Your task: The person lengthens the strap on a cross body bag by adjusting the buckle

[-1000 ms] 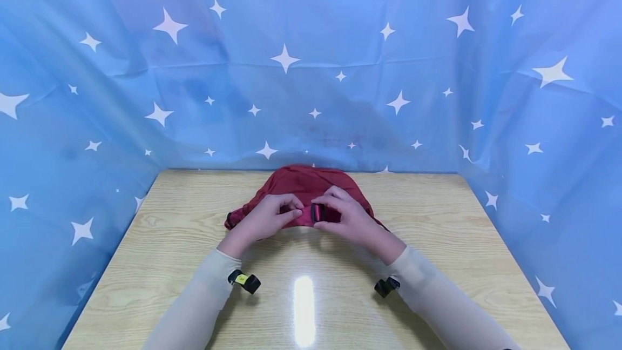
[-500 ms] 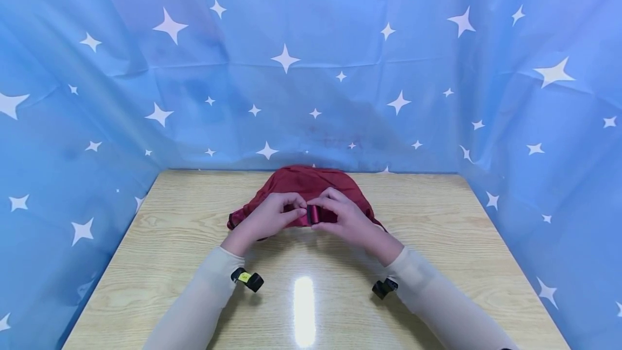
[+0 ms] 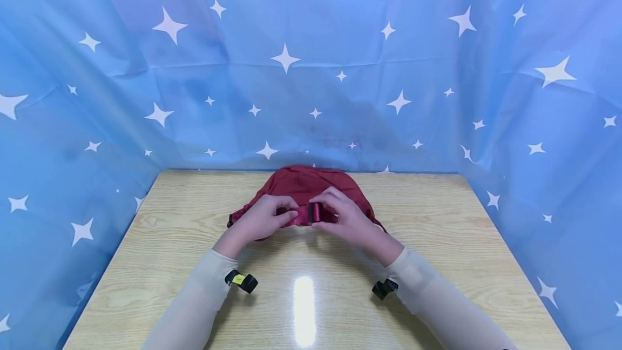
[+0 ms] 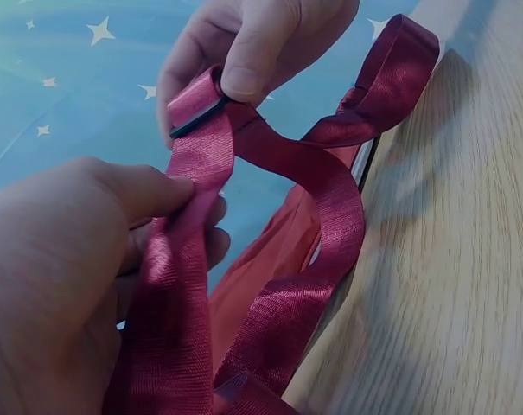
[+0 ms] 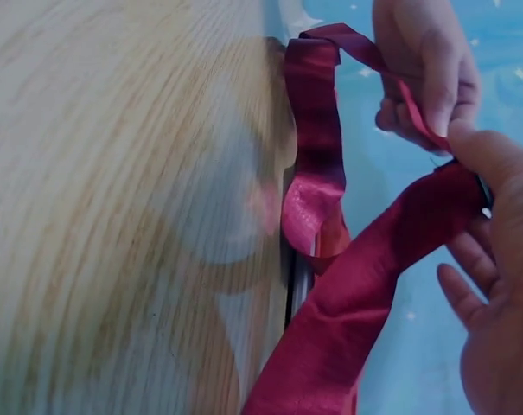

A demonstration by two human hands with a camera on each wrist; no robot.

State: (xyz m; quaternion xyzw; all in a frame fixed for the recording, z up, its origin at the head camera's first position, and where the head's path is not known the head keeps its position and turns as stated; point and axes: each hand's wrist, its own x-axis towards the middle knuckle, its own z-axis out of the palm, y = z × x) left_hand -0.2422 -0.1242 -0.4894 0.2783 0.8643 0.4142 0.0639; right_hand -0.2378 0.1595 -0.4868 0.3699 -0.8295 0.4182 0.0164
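Note:
A dark red fabric bag (image 3: pixel 311 181) lies at the far edge of the table. In front of it, a red webbing strap (image 4: pixel 170 303) passes through a black slide buckle (image 4: pixel 197 119). My left hand (image 3: pixel 264 216) pinches the strap between thumb and fingers, just left of the buckle. My right hand (image 3: pixel 347 219) grips the buckle by its ends, thumb below and fingertips above in the head view. A flat stretch of strap shows between the two hands. In the right wrist view, another strap length (image 5: pixel 330 337) runs down from the buckle past my right palm.
The wooden table (image 3: pixel 170 242) carries a bright light reflection near its front. A blue star-patterned curtain (image 3: pixel 340 91) stands behind and at both sides. Black wrist cameras sit on both sleeves, and a looped strap end (image 4: pixel 408 69) curls over the table.
My left hand moved right up to the buckle, then back left, pinching the strap, so more strap shows between the hands. The right hand stays nearly in place with the buckle.

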